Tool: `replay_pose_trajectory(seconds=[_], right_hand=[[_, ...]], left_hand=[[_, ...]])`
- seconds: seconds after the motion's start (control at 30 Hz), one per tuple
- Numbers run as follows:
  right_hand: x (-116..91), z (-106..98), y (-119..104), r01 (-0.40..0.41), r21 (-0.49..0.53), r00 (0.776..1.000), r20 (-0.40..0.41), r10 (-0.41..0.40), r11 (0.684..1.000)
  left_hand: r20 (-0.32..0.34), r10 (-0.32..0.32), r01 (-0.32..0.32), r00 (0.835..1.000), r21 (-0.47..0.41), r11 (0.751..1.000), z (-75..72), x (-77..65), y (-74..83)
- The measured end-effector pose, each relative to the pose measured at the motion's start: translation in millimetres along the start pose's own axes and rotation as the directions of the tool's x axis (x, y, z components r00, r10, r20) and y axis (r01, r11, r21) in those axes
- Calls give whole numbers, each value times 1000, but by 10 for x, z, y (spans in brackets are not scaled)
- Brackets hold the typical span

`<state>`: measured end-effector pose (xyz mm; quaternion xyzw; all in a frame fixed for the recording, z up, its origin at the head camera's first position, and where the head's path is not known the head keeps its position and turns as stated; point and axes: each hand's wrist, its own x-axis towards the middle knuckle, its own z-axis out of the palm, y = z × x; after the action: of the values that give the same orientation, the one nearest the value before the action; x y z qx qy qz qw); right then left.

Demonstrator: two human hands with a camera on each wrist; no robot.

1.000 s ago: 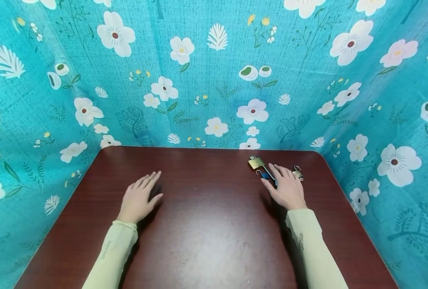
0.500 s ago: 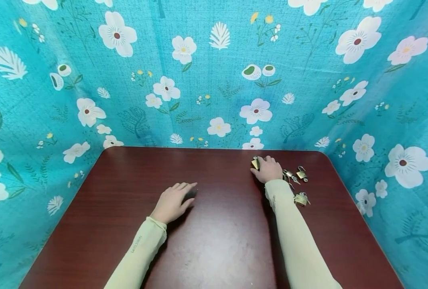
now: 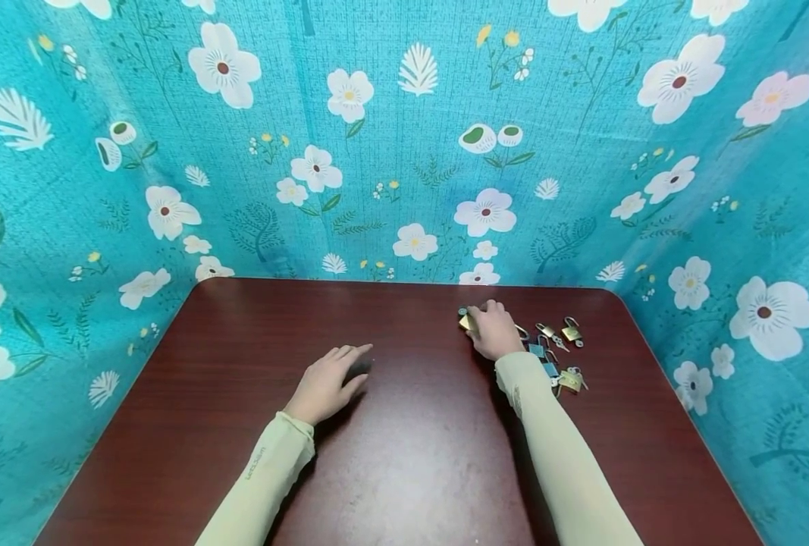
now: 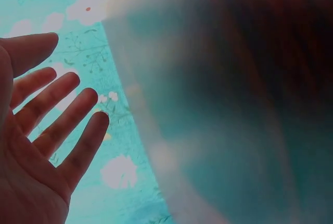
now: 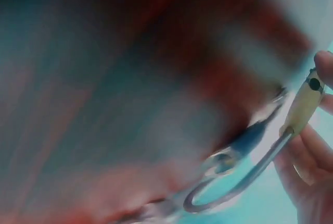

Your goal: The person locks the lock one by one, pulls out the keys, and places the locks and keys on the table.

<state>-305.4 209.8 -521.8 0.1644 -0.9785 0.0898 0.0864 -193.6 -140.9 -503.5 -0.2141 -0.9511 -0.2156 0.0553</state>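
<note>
My right hand (image 3: 494, 331) pinches a large brass padlock (image 3: 466, 322) between thumb and fingers near the table's back right. Its long curved shackle (image 5: 252, 176) swings open in the right wrist view. Fingers hide part of the lock body. Just right of this hand lie a blue padlock (image 3: 537, 349) and another blue padlock (image 3: 550, 369), partly behind the sleeve. My left hand (image 3: 324, 385) holds nothing and hovers low over the middle of the table, fingers relaxed and spread in the left wrist view (image 4: 47, 130).
Farther right on the dark red table (image 3: 404, 425) are a small brass padlock (image 3: 546, 330) with keys (image 3: 560, 344), an open brass padlock (image 3: 572, 334) and a brass padlock with keys (image 3: 571, 380). A blue flowered cloth (image 3: 377, 152) surrounds the table's back and sides.
My right hand has moved left from above the blue padlocks, taken hold of the large brass padlock and shifted it slightly left and nearer. The left hand has come right, toward the middle.
</note>
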Motion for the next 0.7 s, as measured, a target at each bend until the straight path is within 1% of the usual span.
replay_pose_trajectory(seconds=[0.1,0.2,0.3,0.37,0.4,0.43,0.47,0.5,0.57,0.63,0.67,0.7], right_hand=[[-42,-47,-148,74,50,997,-41,-72,996],[-75,-110,-327,157,75,986,-71,-152,985],[-110,-158,-512,239,96,969,-87,-231,966],[-147,-176,-632,283,112,957,-94,-273,953],[-167,-180,-692,301,116,952,-97,-291,946],[-188,-186,-752,321,123,945,-102,-310,939],[-212,-191,-812,340,128,939,-103,-328,932],[-233,-194,-873,357,131,933,-106,-345,925],[-277,-205,-995,405,146,913,-119,-390,903],[-313,-219,-1113,464,154,884,-137,-447,872],[-329,-226,-1168,495,157,867,-145,-476,854],[-343,-235,-1221,524,158,850,-152,-503,837]], left_hand=[[9,-15,15,1000,-114,993,21,24,15],[24,-32,37,999,-237,971,40,65,33],[49,-59,73,997,-365,928,71,123,52],[72,-79,103,994,-458,883,110,172,71],[87,-91,123,992,-504,855,136,198,82],[109,-105,148,988,-556,818,164,222,93],[139,-120,181,983,-610,771,191,246,105],[174,-132,216,976,-665,715,220,269,118],[241,-134,274,961,-774,571,281,308,137],[294,-115,316,949,-856,410,332,335,155],[305,-99,320,947,-882,345,353,343,159],[302,-82,313,950,-901,300,373,348,160]])
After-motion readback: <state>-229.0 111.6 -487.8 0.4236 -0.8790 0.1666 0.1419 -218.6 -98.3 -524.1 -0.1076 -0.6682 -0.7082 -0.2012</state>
